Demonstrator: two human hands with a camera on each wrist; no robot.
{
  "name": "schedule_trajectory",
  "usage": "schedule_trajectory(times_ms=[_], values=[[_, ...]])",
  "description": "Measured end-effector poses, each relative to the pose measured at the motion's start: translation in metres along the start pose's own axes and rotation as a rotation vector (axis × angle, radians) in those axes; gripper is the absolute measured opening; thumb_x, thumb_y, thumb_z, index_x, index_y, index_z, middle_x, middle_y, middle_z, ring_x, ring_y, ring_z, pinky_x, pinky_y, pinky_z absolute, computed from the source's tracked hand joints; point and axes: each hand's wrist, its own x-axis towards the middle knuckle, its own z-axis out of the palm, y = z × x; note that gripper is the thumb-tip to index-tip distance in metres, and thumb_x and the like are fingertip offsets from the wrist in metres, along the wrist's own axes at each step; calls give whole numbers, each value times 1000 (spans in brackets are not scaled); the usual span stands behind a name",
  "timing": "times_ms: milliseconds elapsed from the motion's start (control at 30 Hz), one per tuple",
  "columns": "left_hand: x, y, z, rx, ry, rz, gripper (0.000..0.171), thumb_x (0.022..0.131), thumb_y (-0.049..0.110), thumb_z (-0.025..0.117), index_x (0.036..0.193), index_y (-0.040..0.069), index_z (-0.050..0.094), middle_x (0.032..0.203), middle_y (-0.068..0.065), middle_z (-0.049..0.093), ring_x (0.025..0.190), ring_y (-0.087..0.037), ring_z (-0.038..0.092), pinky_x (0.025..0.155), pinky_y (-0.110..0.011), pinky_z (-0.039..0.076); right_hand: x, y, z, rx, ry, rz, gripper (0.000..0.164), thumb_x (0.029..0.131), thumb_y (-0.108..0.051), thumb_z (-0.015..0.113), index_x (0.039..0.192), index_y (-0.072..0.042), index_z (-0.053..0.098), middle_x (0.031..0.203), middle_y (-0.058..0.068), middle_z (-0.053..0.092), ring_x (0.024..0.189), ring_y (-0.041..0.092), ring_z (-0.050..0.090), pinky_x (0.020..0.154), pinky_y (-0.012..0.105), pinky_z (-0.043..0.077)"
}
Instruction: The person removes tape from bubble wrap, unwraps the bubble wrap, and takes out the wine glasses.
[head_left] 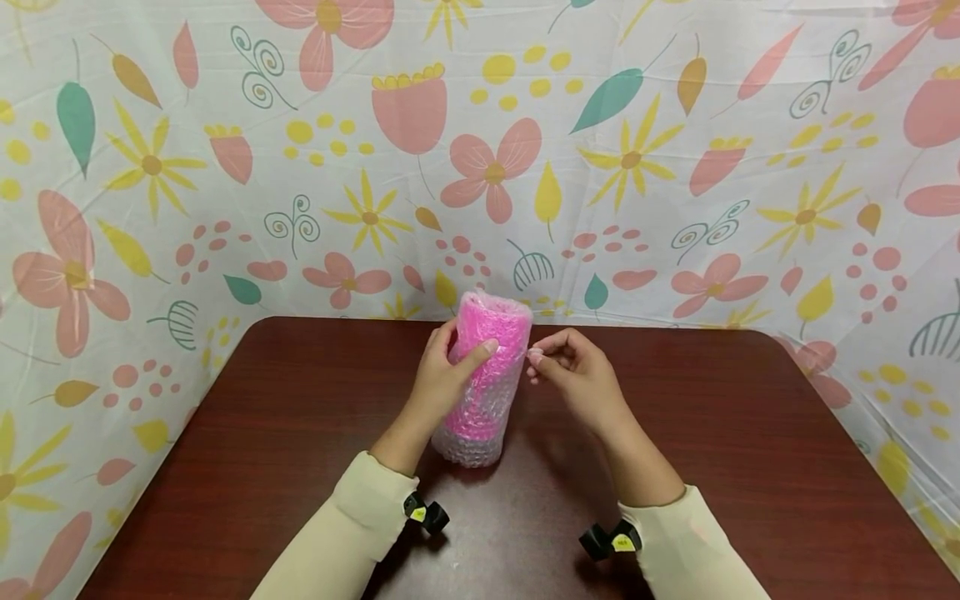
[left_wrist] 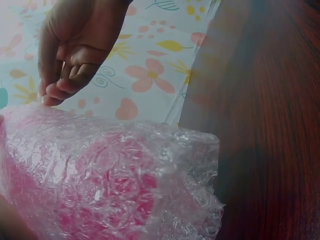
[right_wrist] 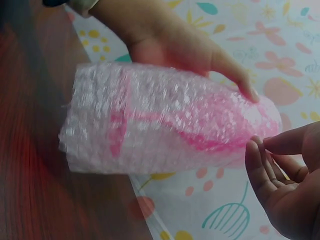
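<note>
A pink cylinder-shaped bundle in clear bubble wrap (head_left: 487, 392) stands tilted over the table, its lower end near the tabletop. My left hand (head_left: 448, 367) grips it from the left side, thumb across the front near the upper end. At the upper right edge of the bundle, my right hand (head_left: 573, 371) pinches the edge of the wrap between thumb and forefinger, with the other fingers curled. In the right wrist view those fingertips (right_wrist: 257, 142) meet right at the pink end of the wrapped bundle (right_wrist: 150, 120). What the wrap encloses is hidden apart from its pink colour.
The dark reddish-brown wooden table (head_left: 300, 400) has rounded far corners. Behind it and along both sides hangs a white cloth (head_left: 495, 233) printed with flowers and leaves. Small black wrist cameras (head_left: 427, 512) sit at both cream sleeves (head_left: 337, 533).
</note>
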Motion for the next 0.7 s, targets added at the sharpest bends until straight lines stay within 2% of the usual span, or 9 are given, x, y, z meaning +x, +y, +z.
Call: schedule_trajectory(times_ms=[100, 200, 367, 567, 700], values=[[0, 0, 1, 3, 16, 16, 72, 80, 51, 72, 141, 23, 45, 129, -3, 46, 118, -22, 51, 102, -44, 47, 1, 0, -1, 75, -18, 30, 25, 93, -9, 63, 107, 8, 53, 97, 13, 63, 81, 16, 68, 77, 33, 59], [0, 1, 2, 5, 21, 23, 72, 80, 50, 72, 141, 22, 45, 129, -3, 46, 118, -22, 50, 102, -44, 46, 2, 1, -3, 96, -31, 55, 30, 93, -12, 64, 111, 9, 53, 94, 11, 63, 84, 19, 69, 80, 36, 59], [-1, 1, 2, 9, 11, 21, 72, 81, 51, 71, 141, 24, 44, 129, -3, 46, 118, -22, 50, 101, -44, 47, 2, 2, -6, 7, -53, 89, 28, 95, -17, 61, 112, 4, 55, 86, 4, 62, 74, 14, 64, 73, 34, 58], [-2, 0, 3, 46, -8, 43, 71, 82, 50, 70, 142, 24, 43, 128, -3, 46, 115, -22, 52, 99, -45, 48, 0, 0, -7, -84, -157, 143, 28, 98, -22, 56, 114, 1, 50, 86, 15, 64, 67, 18, 65, 66, 38, 59], [-2, -1, 4, 57, -7, 49, 70, 83, 50, 70, 141, 22, 44, 128, -3, 46, 115, -21, 52, 99, -45, 48, -1, -2, -7, -145, -166, 139, 27, 99, -22, 55, 115, -1, 51, 86, 17, 64, 63, 19, 63, 61, 37, 57]])
